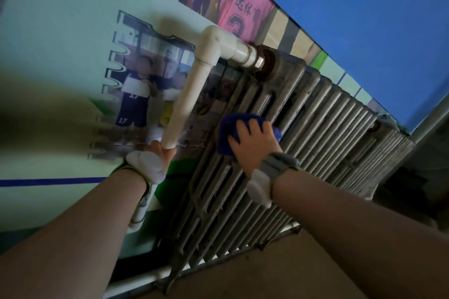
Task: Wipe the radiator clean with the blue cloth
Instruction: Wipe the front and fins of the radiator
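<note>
**Radiator wipe in progress: cloth on the near-end columns**

The radiator [303, 133], a grey ribbed cast-iron unit, is mounted against a pale green wall [60, 19] that carries printed posters [136, 94]. The view is strongly tilted, so the unit runs diagonally across the frame.

The right hand [252, 143] lies flat with fingers spread over the blue cloth [230, 128], pressing it onto the front face of the columns close to the pipe end, in the upper half of the unit. The cloth is bunched under the palm; it is pinned by pressure rather than pinched in a fist. A grey strap sits on that wrist.

The left hand [158, 153] is closed around the white pipe [184, 102], which drops from an elbow joint beside the radiator's inlet. It appears to serve as a brace.

Assessment: the step in hand is the wiping stroke itself, on the first few columns. Most of the ribbed face toward the far end, and the lower part near the floor [291, 274], appears still to be covered, though cleanliness cannot be judged at this sharpness.

The next move calls for sustained palm pressure while sliding the cloth along the ribs, then stepping across to the neighbouring columns. The grooves between columns will likely need fingertips pushing the cloth inward.
</note>
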The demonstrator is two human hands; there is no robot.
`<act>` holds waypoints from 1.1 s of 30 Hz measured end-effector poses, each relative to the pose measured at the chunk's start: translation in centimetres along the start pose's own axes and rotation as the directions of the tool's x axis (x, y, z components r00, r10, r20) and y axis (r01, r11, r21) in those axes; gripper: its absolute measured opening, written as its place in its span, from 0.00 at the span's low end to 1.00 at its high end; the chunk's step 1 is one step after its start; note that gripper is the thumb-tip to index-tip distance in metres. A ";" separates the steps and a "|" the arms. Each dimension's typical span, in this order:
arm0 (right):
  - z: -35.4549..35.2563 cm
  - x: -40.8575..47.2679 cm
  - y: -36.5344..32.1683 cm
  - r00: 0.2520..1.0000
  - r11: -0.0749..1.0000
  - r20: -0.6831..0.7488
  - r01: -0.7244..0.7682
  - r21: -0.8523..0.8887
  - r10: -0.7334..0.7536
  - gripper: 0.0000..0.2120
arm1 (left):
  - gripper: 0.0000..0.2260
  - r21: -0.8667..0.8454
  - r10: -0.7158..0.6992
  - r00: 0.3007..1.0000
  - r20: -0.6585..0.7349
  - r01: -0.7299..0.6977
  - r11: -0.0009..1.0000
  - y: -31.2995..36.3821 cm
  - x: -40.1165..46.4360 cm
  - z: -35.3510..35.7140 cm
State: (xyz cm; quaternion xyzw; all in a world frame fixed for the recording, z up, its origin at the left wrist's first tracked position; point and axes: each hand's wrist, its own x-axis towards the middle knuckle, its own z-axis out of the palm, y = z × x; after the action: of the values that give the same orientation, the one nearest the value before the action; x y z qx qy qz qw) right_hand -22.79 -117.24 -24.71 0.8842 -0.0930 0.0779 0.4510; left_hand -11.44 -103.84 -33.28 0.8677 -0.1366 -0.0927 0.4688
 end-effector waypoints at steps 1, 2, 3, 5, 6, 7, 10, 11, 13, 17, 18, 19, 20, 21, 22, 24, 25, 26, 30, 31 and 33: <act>0.0 0.1 -0.5 0.998 0.999 0.043 0.040 -0.001 -0.040 0.20 | 0.19 -0.019 0.007 1.000 -0.002 -0.007 1.000 -0.4 0.7 0.4; -0.1 0.3 -0.7 0.995 0.998 0.076 0.068 -0.007 -0.067 0.19 | 0.18 -0.023 0.016 1.000 -0.011 -0.016 1.000 -0.4 0.8 0.5; -0.5 0.6 -0.6 0.993 0.997 0.086 0.077 -0.004 -0.077 0.19 | 0.16 -0.009 0.027 0.999 -0.039 -0.028 1.000 -0.6 1.2 0.7; -1.4 1.3 0.5 0.997 0.998 0.018 0.069 -0.005 -0.069 0.18 | 0.16 -0.037 0.027 0.997 -0.067 -0.029 0.999 -1.0 1.8 1.1; -1.8 1.9 1.5 0.995 0.998 -0.083 0.043 -0.044 -0.047 0.18 | 0.17 -0.031 0.034 0.996 -0.081 -0.037 0.999 -0.9 1.6 1.3; -2.2 2.4 2.5 0.985 0.992 -0.174 -0.022 -0.125 -0.001 0.18 | 0.18 -0.008 0.055 0.993 -0.101 -0.056 0.998 -0.8 1.5 1.3; -2.1 3.8 3.6 0.972 0.970 -0.220 -0.128 -0.205 0.082 0.20 | 0.20 0.021 0.074 0.991 -0.112 -0.073 0.997 -0.5 1.1 1.3; -1.6 4.5 3.1 0.982 0.977 -0.166 -0.125 -0.175 0.096 0.21 | 0.20 0.030 0.080 0.990 -0.120 -0.077 0.997 -0.6 1.1 1.3; -1.0 5.6 1.5 0.983 0.977 -0.111 -0.164 -0.139 0.149 0.21 | 0.20 0.046 0.093 0.990 -0.106 -0.089 0.995 -0.9 1.3 1.3; 1.1 6.6 -1.3 0.990 0.998 0.128 0.052 0.017 -0.054 0.20 | 0.19 0.068 0.115 0.992 -0.052 -0.111 0.991 -1.2 1.4 0.7; 1.2 6.4 -1.7 0.975 0.994 0.196 0.103 0.034 -0.107 0.21 | 0.19 0.065 0.119 0.992 -0.047 -0.116 0.991 -1.3 1.5 0.8; 0.7 6.2 -1.5 0.968 0.991 0.210 0.136 0.014 -0.136 0.21 | 0.19 0.065 0.124 0.990 -0.062 -0.120 0.991 -1.2 1.5 0.9; 0.2 6.2 -1.2 0.975 0.989 0.173 0.147 -0.019 -0.141 0.20 | 0.19 0.067 0.122 0.990 -0.070 -0.118 0.991 -1.3 1.6 1.0; -0.6 6.3 -0.5 0.991 0.992 0.074 0.118 -0.051 -0.114 0.19 | 0.19 0.072 0.133 0.987 -0.088 -0.127 0.989 -1.3 1.7 1.1; -1.2 6.5 0.4 0.998 0.996 -0.039 0.051 -0.074 -0.054 0.19 | 0.19 0.081 0.142 0.985 -0.096 -0.135 0.988 -1.5 2.0 1.2; -1.9 7.0 2.0 0.975 0.986 -0.202 -0.120 -0.115 0.095 0.19 | 0.19 0.086 0.150 0.984 -0.093 -0.142 0.986 -2.0 2.4 1.4; -1.7 7.2 2.4 0.966 0.978 -0.219 -0.169 -0.126 0.139 0.19 | 0.19 0.078 0.150 0.985 -0.085 -0.144 0.987 -2.2 2.4 1.4; -1.3 7.3 2.3 0.968 0.972 -0.199 -0.182 -0.150 0.151 0.20 | 0.19 0.073 0.149 0.986 -0.077 -0.144 0.987 -2.3 2.5 1.5; -0.3 8.4 0.7 0.980 0.938 -0.101 -0.196 -0.286 0.174 0.21 | 0.19 0.113 0.157 0.987 -0.035 -0.152 0.982 -2.1 2.4 1.0; -0.4 8.8 0.4 0.978 0.938 -0.086 -0.206 -0.278 0.190 0.22 | 0.20 0.120 0.159 0.987 -0.028 -0.154 0.981 -2.1 2.4 0.9; -0.4 9.1 -0.2 0.983 0.948 -0.046 -0.185 -0.257 0.180 0.22 | 0.19 0.119 0.158 0.987 -0.033 -0.153 0.981 -2.0 2.3 0.9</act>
State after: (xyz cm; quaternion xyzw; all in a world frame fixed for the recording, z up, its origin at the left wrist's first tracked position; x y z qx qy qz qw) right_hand -13.96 -117.67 -22.62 0.8040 -0.1789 0.1159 0.5552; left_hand -9.24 -104.24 -35.54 0.8819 -0.1991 -0.0292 0.4263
